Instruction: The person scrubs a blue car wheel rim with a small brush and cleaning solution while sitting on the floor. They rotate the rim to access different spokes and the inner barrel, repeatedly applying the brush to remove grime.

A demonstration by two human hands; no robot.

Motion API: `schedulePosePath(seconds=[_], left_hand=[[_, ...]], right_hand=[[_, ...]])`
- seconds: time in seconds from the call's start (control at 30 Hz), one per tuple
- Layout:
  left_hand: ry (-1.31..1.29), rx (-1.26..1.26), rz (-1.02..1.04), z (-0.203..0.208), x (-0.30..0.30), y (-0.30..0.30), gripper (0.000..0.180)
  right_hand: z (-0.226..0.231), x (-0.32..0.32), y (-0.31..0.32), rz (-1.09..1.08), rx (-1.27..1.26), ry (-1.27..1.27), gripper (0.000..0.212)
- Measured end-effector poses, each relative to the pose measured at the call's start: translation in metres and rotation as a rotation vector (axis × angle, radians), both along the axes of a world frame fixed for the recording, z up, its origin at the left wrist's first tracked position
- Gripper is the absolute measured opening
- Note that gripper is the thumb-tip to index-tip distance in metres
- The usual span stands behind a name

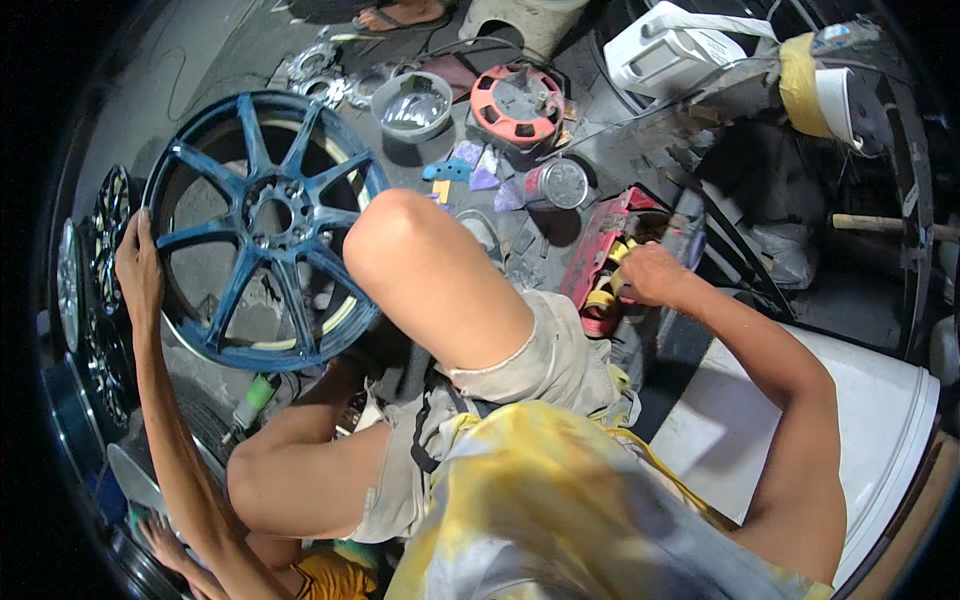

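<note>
A blue multi-spoke car wheel rim (247, 238) stands tilted in front of my left knee. My left hand (140, 268) grips its outer left edge, with the fingers partly hidden behind the rim. On the right, my right hand (652, 275) reaches into a red toolbox (583, 248). Its fingers are curled down among yellow rolls (600, 300) that look like tape or sandpaper; what they hold is hidden.
Around the rim lie a clear bowl of liquid (412, 104), a red cable reel (517, 104), a can (557, 184), and purple and blue sanding pieces (446, 170). Several other wheels (112, 300) line the left. Another person's hand (165, 543) shows at lower left. A white surface (745, 420) lies right.
</note>
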State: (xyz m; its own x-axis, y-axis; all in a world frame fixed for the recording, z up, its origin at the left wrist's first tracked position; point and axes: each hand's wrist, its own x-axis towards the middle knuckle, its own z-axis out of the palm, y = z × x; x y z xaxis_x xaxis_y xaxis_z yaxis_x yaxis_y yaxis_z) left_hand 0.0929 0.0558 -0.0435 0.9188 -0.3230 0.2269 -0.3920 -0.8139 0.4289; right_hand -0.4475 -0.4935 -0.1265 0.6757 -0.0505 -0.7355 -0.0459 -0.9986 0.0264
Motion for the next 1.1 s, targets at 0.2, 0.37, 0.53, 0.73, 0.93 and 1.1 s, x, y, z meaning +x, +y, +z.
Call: schedulePosePath(seconds=[0.2, 0.37, 0.53, 0.73, 0.93, 1.1], left_hand=[[-0.027, -0.005, 0.024, -0.006, -0.007, 0.0, 0.055], [0.051, -0.004, 0.103, -0.013, -0.004, 0.008, 0.057], [0.059, -0.034, 0.103, -0.016, -0.002, 0.016, 0.056], [0.041, -0.068, 0.075, -0.013, -0.005, 0.015, 0.057], [0.011, -0.041, 0.087, -0.009, -0.008, 0.01, 0.052], [0.025, -0.064, 0.008, -0.007, -0.002, 0.012, 0.051]], right_hand=[[0.05, -0.048, -0.049, -0.117, -0.216, 0.561, 0.041], [-0.002, -0.078, -0.082, -0.394, -0.171, 0.705, 0.061], [-0.124, -0.03, -0.054, -1.041, 0.194, 0.261, 0.102], [-0.179, -0.005, -0.002, -1.267, 0.035, -0.093, 0.076], [-0.14, -0.005, 0.037, -1.149, 0.091, -0.275, 0.053], [-0.109, 0.0, 0.051, -1.06, 0.192, -0.459, 0.049]])
